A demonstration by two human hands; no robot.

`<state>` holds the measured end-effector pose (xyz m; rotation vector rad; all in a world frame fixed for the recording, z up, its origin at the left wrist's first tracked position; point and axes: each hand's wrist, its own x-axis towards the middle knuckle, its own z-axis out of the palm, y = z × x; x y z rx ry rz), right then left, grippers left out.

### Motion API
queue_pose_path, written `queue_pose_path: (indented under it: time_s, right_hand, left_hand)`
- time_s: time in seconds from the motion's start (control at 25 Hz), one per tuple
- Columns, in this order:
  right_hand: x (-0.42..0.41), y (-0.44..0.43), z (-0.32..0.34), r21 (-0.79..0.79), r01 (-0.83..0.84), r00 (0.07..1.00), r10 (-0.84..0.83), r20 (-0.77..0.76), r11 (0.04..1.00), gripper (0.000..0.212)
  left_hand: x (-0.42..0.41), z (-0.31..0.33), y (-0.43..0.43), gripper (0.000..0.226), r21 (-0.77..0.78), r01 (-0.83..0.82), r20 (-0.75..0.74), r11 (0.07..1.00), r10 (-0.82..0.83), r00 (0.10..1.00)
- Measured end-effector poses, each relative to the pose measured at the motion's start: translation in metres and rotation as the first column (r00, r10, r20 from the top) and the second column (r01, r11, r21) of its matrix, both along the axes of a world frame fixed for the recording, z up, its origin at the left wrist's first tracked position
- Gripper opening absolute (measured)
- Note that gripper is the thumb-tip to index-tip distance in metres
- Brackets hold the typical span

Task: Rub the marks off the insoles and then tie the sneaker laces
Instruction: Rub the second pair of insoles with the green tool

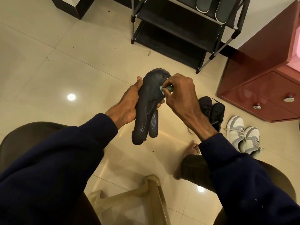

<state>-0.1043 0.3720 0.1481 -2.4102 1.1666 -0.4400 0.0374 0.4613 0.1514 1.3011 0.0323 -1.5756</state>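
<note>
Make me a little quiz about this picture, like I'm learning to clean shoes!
1. True or false: the left hand holds two dark insoles together.
2. What do the right hand fingers pinch? A) a brush B) a small green eraser C) a lace
3. Fill in: the laces of the grey-and-white sneakers are ____.

Key: 1 true; 2 B; 3 untied.
</note>
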Motion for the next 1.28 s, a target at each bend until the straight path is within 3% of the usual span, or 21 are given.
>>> queue_pose_path:
  time_s: [0.08,0.28,0.52,0.64,0.72,0.88,0.96,1.08,1.16,1.28]
  right_hand:
    - [-0.003,-0.003,0.000,0.011,0.009,1.000,-0.009,0.008,1.000,0.013]
    - [0.011,0.021,0.008,0.090,-0.232,0.973,0.230,0.033,0.968,0.009]
    - [-0.006,-0.006,0.002,0.012,0.010,0.997,-0.011,0.070,1.000,0.009]
    - [0.005,0.012,0.004,0.142,-0.089,0.989,0.071,0.129,0.986,0.011]
    - [0.010,0.017,0.004,0.113,-0.140,0.986,0.128,0.108,0.984,0.011]
    - [0.002,-0.004,0.000,0.019,0.071,0.993,-0.073,0.090,0.997,0.009]
    - [0.002,0.000,0.001,0.021,0.098,0.990,-0.100,0.098,0.995,0.008]
    - [0.016,0.028,0.007,0.182,-0.090,0.990,0.068,0.121,0.979,0.008]
    - [0.019,0.036,0.008,0.182,-0.175,0.983,0.161,0.092,0.968,0.008]
    - [0.008,0.008,0.004,0.078,0.001,0.998,-0.007,0.066,0.997,0.006]
  left_hand:
    - [0.000,0.001,0.000,0.054,0.002,0.011,0.000,1.000,-0.011,1.000]
    - [0.004,-0.006,0.000,0.058,0.018,-0.024,0.026,1.000,0.024,0.999]
    - [0.001,0.001,-0.001,0.055,-0.008,0.026,-0.008,1.000,-0.027,1.000]
    - [0.004,-0.004,0.000,0.058,0.005,0.018,0.034,1.000,-0.019,0.999]
    - [0.004,-0.005,0.001,0.058,0.020,0.024,0.025,0.999,-0.025,0.999]
    - [-0.002,0.000,0.000,0.057,0.000,0.061,-0.009,0.998,-0.061,0.998]
    - [-0.001,0.000,0.000,0.056,-0.002,0.059,0.001,0.998,-0.059,0.998]
    - [0.004,-0.005,0.001,0.053,0.032,0.046,0.022,0.998,-0.046,0.999]
    - [0.006,-0.007,0.001,0.053,0.060,0.051,0.029,0.997,-0.053,0.998]
    - [0.002,-0.002,0.000,0.055,0.024,0.066,-0.024,0.998,-0.065,0.998]
